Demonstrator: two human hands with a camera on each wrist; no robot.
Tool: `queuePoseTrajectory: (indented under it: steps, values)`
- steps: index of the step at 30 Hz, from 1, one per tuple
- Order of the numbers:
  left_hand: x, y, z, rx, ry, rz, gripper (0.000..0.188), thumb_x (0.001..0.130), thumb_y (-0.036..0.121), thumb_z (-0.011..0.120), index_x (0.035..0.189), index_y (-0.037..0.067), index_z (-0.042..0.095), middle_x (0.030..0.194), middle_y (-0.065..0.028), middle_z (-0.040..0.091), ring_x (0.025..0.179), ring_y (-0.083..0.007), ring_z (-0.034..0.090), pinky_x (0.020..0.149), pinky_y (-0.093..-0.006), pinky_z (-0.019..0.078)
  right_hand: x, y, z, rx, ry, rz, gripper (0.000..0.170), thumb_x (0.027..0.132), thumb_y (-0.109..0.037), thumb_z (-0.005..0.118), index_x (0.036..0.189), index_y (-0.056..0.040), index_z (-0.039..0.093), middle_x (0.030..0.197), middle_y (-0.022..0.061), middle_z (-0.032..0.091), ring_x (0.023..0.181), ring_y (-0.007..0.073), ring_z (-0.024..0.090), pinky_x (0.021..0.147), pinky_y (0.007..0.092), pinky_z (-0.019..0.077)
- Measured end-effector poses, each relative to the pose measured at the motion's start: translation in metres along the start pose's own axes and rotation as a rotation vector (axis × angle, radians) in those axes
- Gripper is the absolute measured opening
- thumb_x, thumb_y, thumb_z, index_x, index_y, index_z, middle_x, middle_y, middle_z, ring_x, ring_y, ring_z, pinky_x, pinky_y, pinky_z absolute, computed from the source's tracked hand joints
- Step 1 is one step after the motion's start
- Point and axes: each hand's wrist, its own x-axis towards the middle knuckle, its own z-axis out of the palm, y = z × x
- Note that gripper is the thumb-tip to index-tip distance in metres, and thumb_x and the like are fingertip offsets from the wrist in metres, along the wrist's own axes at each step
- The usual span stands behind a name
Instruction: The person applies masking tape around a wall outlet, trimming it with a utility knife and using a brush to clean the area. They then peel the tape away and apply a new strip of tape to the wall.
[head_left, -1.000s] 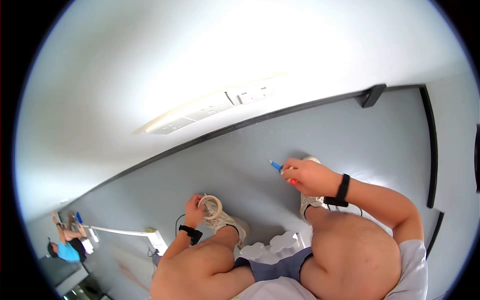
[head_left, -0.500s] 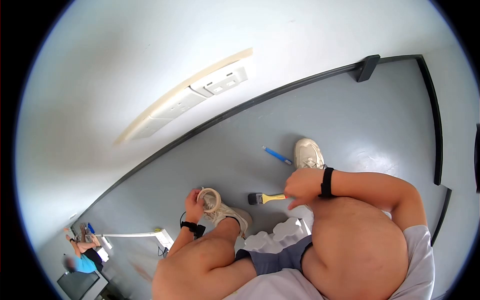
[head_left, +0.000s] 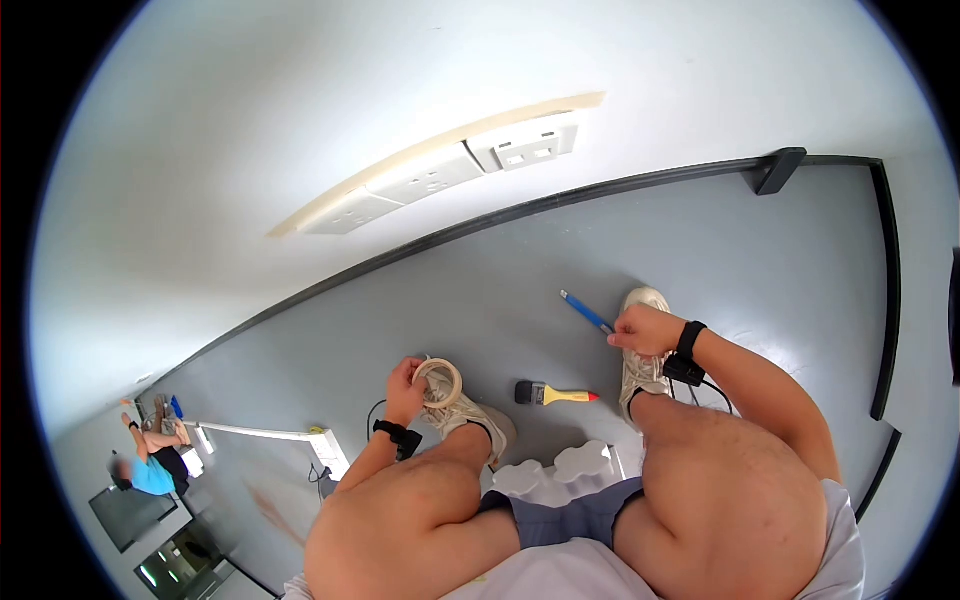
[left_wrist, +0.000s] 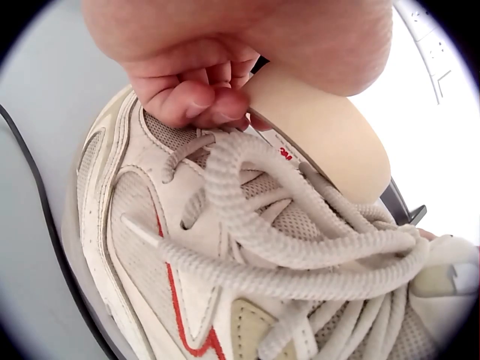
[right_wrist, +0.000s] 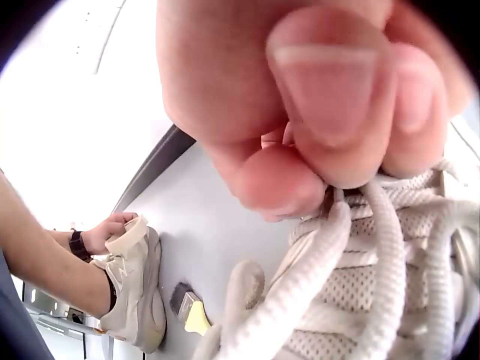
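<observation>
My left hand [head_left: 405, 390] grips a roll of masking tape [head_left: 458, 385] over the left shoe. In the left wrist view the cream tape [left_wrist: 322, 127] lies against the palm, a red 3M mark inside its ring. A slim blue tool [head_left: 583, 308] with a pale tip lies on the floor by the right shoe. My right hand [head_left: 647, 329] pinches its near end, which the fingers cover. The right wrist view shows those fingers [right_wrist: 330, 112] curled close over the shoe laces. Between the feet lies a flat paintbrush [head_left: 548, 393] with dark bristles and a red-ended yellow handle.
A left shoe [head_left: 497, 420] and right shoe [head_left: 640, 372] flank the brush. White sockets [head_left: 430, 180] edged with tape sit on the wall above a black skirting strip [head_left: 660, 180]. A white lobed stool [head_left: 560, 475] is under me. Another person [head_left: 150, 470] is at far left.
My right hand has let go of the paintbrush on the floor, then moved forward to the end of the blue tool. The left hand keeps hold of the tape roll.
</observation>
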Motion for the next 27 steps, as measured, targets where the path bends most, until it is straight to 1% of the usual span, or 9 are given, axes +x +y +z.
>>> queuePoseTrajectory:
  steps: [4, 6, 8, 11, 13, 16, 19, 23, 27]
  values:
    - [0.001, 0.002, 0.000, -0.004, 0.003, -0.016, 0.024, 0.087, -0.005, 0.060, 0.110, -0.003, 0.068, 0.092, -0.0070, 0.076, 0.082, -0.0145, 0.070, 0.077, -0.0305, 0.0568, 0.008, 0.001, -0.014, 0.233, -0.100, 0.165, 0.041, 0.112, -0.033, 0.062, 0.091, 0.0018, 0.070, 0.063, 0.0101, 0.067, 0.045, 0.0165, 0.061, 0.043, 0.0335, 0.0474]
    - [0.004, 0.001, -0.003, 0.009, 0.000, -0.010, 0.024, 0.088, -0.005, 0.060, 0.110, -0.003, 0.068, 0.090, -0.0069, 0.075, 0.079, -0.0141, 0.069, 0.074, -0.0305, 0.0567, 0.009, 0.000, -0.019, 0.273, -0.103, 0.160, 0.041, 0.112, -0.033, 0.061, 0.092, 0.0015, 0.070, 0.061, 0.0096, 0.067, 0.044, 0.0162, 0.060, 0.042, 0.0323, 0.0464]
    - [0.015, 0.005, -0.009, -0.020, -0.108, -0.153, 0.025, 0.091, -0.006, 0.060, 0.115, -0.002, 0.067, 0.086, -0.0061, 0.073, 0.073, -0.0135, 0.068, 0.068, -0.0309, 0.0556, 0.007, 0.003, -0.019, 0.323, -0.107, 0.164, 0.041, 0.113, -0.033, 0.061, 0.093, 0.0011, 0.070, 0.060, 0.0091, 0.067, 0.043, 0.0158, 0.060, 0.041, 0.0310, 0.0454]
    - [0.023, 0.057, -0.018, -0.161, -0.209, -0.213, 0.024, 0.095, -0.004, 0.063, 0.119, -0.002, 0.065, 0.084, -0.0063, 0.072, 0.069, -0.0138, 0.067, 0.063, -0.0312, 0.0546, 0.013, 0.013, -0.014, 0.388, 0.008, 0.121, 0.038, 0.110, -0.032, 0.065, 0.092, 0.0010, 0.070, 0.060, 0.0107, 0.066, 0.047, 0.0197, 0.062, 0.046, 0.0368, 0.0480]
    - [0.025, 0.108, -0.021, -0.166, -0.219, -0.173, 0.024, 0.097, -0.002, 0.065, 0.120, -0.002, 0.065, 0.086, -0.0070, 0.073, 0.072, -0.0145, 0.069, 0.066, -0.0313, 0.0560, 0.019, 0.014, -0.013, 0.087, 0.338, -0.178, 0.035, 0.105, -0.031, 0.069, 0.091, 0.0008, 0.071, 0.067, 0.0162, 0.070, 0.058, 0.0293, 0.068, 0.057, 0.0441, 0.0524]
    - [0.024, 0.201, -0.018, -0.097, -0.243, -0.070, 0.025, 0.099, 0.002, 0.070, 0.123, -0.003, 0.064, 0.093, -0.0084, 0.075, 0.079, -0.0155, 0.072, 0.074, -0.0313, 0.0585, 0.010, -0.039, -0.032, -0.003, 0.528, -0.260, 0.033, 0.101, -0.031, 0.073, 0.092, 0.0005, 0.072, 0.077, 0.0205, 0.073, 0.071, 0.0384, 0.071, 0.068, 0.0483, 0.0543]
    - [0.023, 0.270, -0.019, -0.025, -0.344, -0.013, 0.028, 0.100, 0.005, 0.074, 0.125, -0.003, 0.064, 0.099, -0.0090, 0.076, 0.087, -0.0157, 0.075, 0.083, -0.0313, 0.0596, 0.014, -0.081, -0.042, 0.006, 0.680, -0.438, 0.031, 0.104, -0.027, 0.073, 0.092, 0.0009, 0.071, 0.072, 0.0182, 0.069, 0.064, 0.0356, 0.066, 0.062, 0.0442, 0.0521]
    - [0.008, 0.355, 0.000, -0.025, -0.568, -0.023, 0.028, 0.104, 0.009, 0.073, 0.128, 0.000, 0.064, 0.111, -0.0086, 0.076, 0.101, -0.0150, 0.074, 0.093, -0.0317, 0.0584, -0.003, -0.123, -0.051, 0.177, 0.715, -0.581, 0.026, 0.104, -0.024, 0.073, 0.093, -0.0005, 0.071, 0.072, 0.0183, 0.069, 0.062, 0.0357, 0.065, 0.061, 0.0441, 0.0515]
    - [-0.005, 0.382, 0.021, 0.112, -0.698, -0.058, 0.026, 0.107, 0.010, 0.068, 0.130, 0.000, 0.062, 0.118, -0.0093, 0.075, 0.107, -0.0156, 0.073, 0.097, -0.0330, 0.0570, -0.002, -0.113, -0.044, 0.197, 0.640, -0.576, 0.023, 0.103, -0.020, 0.073, 0.092, -0.0008, 0.070, 0.081, 0.0205, 0.074, 0.074, 0.0408, 0.071, 0.067, 0.0484, 0.0548]
